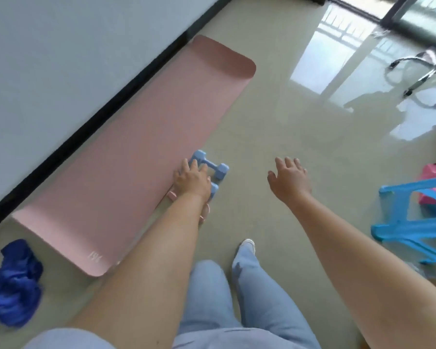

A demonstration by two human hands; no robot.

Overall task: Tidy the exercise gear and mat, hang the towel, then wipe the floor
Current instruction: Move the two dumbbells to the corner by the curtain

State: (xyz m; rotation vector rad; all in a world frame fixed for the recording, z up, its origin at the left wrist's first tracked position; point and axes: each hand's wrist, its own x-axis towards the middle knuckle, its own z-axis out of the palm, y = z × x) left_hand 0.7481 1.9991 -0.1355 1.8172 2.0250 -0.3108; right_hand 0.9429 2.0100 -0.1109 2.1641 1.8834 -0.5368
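A pink exercise mat (136, 147) lies flat along the wall. At its right edge sit two light blue dumbbells: one (212, 165) in plain sight, a second (214, 191) mostly hidden under my left hand (193, 181), which reaches over them with fingers spread. Something pink (205, 212) lies partly hidden beneath my left forearm. My right hand (290, 178) hovers open above the bare floor, to the right of the dumbbells. A crumpled dark blue towel (13, 280) lies on the floor at the mat's near left corner.
A blue plastic stool (413, 222) stands at the right with a pink bag (434, 182) behind it. Chrome chair legs (423, 79) are at the far right. A white wall with a black baseboard (86, 129) runs along the mat. My legs and a white shoe (247, 245) are below.
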